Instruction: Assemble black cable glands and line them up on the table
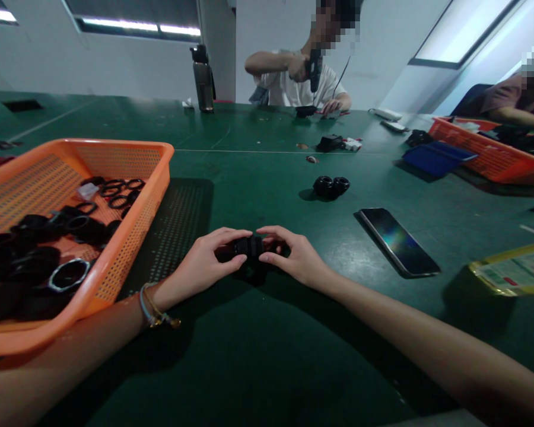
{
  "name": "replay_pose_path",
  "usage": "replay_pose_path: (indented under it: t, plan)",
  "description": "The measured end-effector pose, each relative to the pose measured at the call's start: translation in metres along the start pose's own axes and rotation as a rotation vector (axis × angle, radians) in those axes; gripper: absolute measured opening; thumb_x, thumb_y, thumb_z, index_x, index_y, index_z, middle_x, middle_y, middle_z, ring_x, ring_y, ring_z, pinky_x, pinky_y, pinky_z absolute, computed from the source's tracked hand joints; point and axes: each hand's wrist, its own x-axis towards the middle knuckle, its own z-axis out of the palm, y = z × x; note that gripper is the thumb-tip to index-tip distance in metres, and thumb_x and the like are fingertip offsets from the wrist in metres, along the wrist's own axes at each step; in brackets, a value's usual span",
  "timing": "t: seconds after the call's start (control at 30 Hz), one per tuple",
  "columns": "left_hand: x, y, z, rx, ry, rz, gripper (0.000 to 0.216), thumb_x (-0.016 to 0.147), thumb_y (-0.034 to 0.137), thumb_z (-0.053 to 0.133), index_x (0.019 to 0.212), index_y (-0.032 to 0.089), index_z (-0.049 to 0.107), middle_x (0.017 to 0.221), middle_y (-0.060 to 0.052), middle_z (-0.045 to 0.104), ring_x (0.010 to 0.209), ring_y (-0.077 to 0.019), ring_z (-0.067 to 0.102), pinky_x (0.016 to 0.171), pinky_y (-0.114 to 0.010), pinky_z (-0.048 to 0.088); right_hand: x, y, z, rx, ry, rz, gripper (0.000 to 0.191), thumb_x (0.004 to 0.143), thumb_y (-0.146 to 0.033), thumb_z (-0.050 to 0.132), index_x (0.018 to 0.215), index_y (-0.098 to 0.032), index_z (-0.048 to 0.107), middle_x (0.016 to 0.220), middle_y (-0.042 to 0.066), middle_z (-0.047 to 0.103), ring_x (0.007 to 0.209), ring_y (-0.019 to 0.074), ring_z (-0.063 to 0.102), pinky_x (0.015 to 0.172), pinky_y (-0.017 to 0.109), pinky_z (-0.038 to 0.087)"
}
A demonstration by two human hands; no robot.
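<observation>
Both my hands meet over the green table (258,356), low in the middle of the head view. My left hand (204,261) and my right hand (293,256) pinch a small black cylindrical part (249,245) between their fingertips, one hand on each end. The part rests on or just above the table; I cannot tell which. A bracelet sits on my left wrist. An orange basket (129,237) holding several black rings and round parts stands just left of my left hand.
A dark phone (398,240) lies right of my hands. Two joined black parts (330,186) sit beyond them. A yellow-edged tray (511,273) is at far right. Across the table a person holds a tool; another orange basket (485,157), a blue tray (436,159) and a bottle (203,80) stand farther off.
</observation>
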Motion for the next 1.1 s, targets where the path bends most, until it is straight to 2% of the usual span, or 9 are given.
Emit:
replay_pose_path:
  t: [0.13, 0.3, 0.47, 1.1]
  plan:
    - [0.0004, -0.0003, 0.0002, -0.009, 0.003, -0.009, 0.038, 0.074, 0.028, 0.056, 0.11, 0.017, 0.062, 0.107, -0.007, 0.063, 0.095, -0.0194, 0.062, 0.083, -0.033, 0.053, -0.001, -0.001, -0.0009, 0.039, -0.018, -0.05, 0.037, 0.073, -0.02, 0.067, 0.108, -0.021, 0.054, 0.085, 0.001, 0.065, 0.074, 0.0141, 0.059, 0.065, 0.028, 0.045]
    - [0.0005, 0.0001, -0.0001, -0.002, 0.005, -0.019, 0.037, 0.074, 0.029, 0.057, 0.109, 0.019, 0.062, 0.108, -0.007, 0.063, 0.094, -0.019, 0.062, 0.083, -0.032, 0.053, -0.0003, -0.001, -0.0001, 0.008, 0.007, -0.034, 0.034, 0.071, -0.013, 0.065, 0.103, -0.021, 0.056, 0.085, 0.0, 0.065, 0.076, 0.0146, 0.059, 0.067, 0.029, 0.045]
    - [0.0002, 0.0006, -0.0005, 0.015, 0.001, -0.011, 0.037, 0.074, 0.028, 0.056, 0.109, 0.019, 0.062, 0.106, -0.006, 0.064, 0.093, -0.0187, 0.063, 0.081, -0.03, 0.053, 0.0001, 0.0014, 0.0008, 0.003, 0.053, -0.053, 0.033, 0.069, -0.014, 0.068, 0.1, -0.021, 0.06, 0.096, 0.002, 0.065, 0.079, 0.0149, 0.059, 0.067, 0.029, 0.046]
    - [-0.0006, 0.0003, -0.0005, 0.009, -0.006, -0.004, 0.037, 0.075, 0.028, 0.056, 0.109, 0.018, 0.062, 0.107, -0.006, 0.063, 0.094, -0.0187, 0.062, 0.082, -0.029, 0.053, 0.0002, 0.0005, -0.0005, 0.016, 0.028, -0.034, 0.031, 0.071, -0.016, 0.069, 0.1, -0.019, 0.061, 0.095, 0.002, 0.067, 0.078, 0.0139, 0.059, 0.066, 0.027, 0.045]
